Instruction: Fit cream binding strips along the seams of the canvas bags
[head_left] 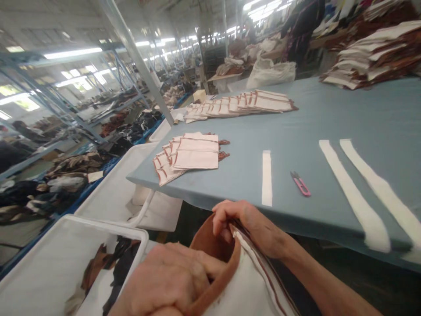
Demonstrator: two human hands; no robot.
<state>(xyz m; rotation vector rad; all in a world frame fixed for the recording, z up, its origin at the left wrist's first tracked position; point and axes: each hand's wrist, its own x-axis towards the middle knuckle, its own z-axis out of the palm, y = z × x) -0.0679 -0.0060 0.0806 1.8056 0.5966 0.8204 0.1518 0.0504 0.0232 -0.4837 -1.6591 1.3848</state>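
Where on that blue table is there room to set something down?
Two bare patches: between the near cream stack and short white strip, and beyond the pink snips, before the tall pile. Crowded: the left end and far right.

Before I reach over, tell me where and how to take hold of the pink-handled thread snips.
Probably pinch the thread snips by the pink handle, coming from the near side of the blue-gray table: they lie flat, with the rounded handle end toward you and the dark blades pointing away.
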